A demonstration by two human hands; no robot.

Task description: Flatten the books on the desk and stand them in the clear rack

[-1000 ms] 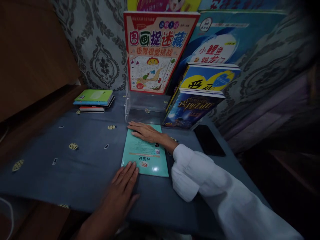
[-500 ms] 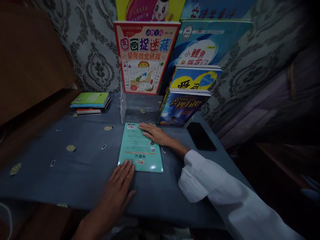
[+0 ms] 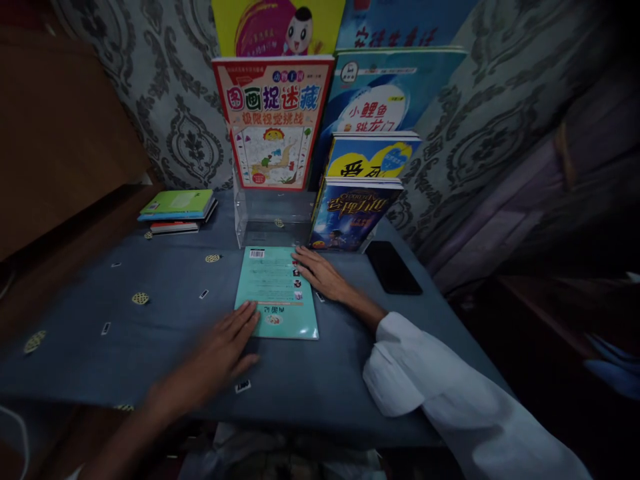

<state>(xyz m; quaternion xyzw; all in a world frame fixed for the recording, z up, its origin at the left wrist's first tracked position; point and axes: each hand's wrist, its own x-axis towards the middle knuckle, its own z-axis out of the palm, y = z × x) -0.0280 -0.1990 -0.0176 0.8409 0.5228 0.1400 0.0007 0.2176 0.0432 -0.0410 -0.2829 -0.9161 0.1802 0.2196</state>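
Note:
A thin teal booklet [image 3: 274,291] lies flat on the blue tablecloth [image 3: 150,333], back cover up with a barcode at its far edge. My left hand [image 3: 220,350] rests open and flat, its fingertips on the booklet's near left corner. My right hand [image 3: 320,272], in a white sleeve, lies open with fingers along the booklet's right edge. Just beyond the booklet stands a clear acrylic book stand [image 3: 273,217] with an empty front slot.
Upright in the stand are a red-framed picture book [image 3: 270,123], a blue book [image 3: 375,93], and two smaller books [image 3: 353,210]. A black phone [image 3: 393,268] lies at right. A short stack of books [image 3: 177,210] sits at back left. Patterned wallpaper is behind.
My right hand has slid from the middle of the booklet to its right edge, uncovering the barcode. My left hand drew slightly back and left. The view tilted upward.

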